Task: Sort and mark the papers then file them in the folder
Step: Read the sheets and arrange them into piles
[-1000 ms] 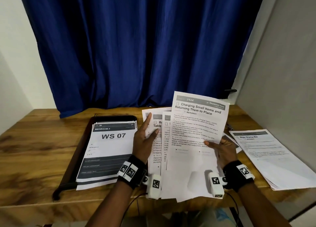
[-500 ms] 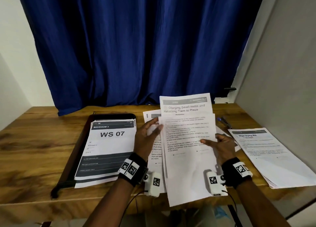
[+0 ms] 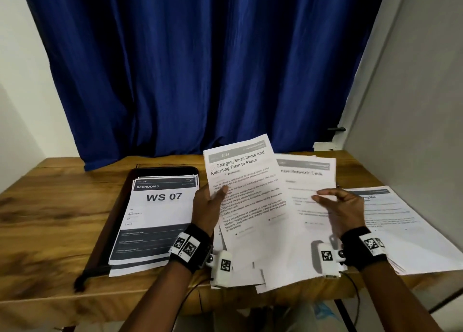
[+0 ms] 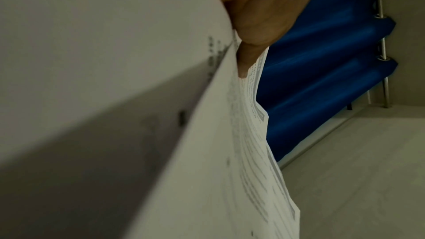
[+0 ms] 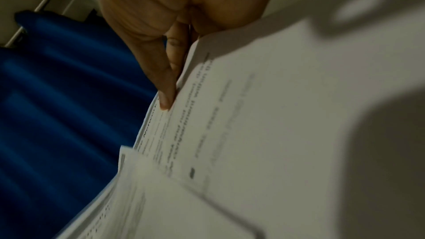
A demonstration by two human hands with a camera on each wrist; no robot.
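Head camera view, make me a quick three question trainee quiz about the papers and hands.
1. True or false: the left hand holds the sheet titled "Charging Small Items and Returning Them to Place".
2. What large code is printed on the top page of the stack lying in the folder?
3. The right hand holds: A) a pen, B) another sheet, C) nothing.

Key: 1 true; 2 WS 07; 3 B.
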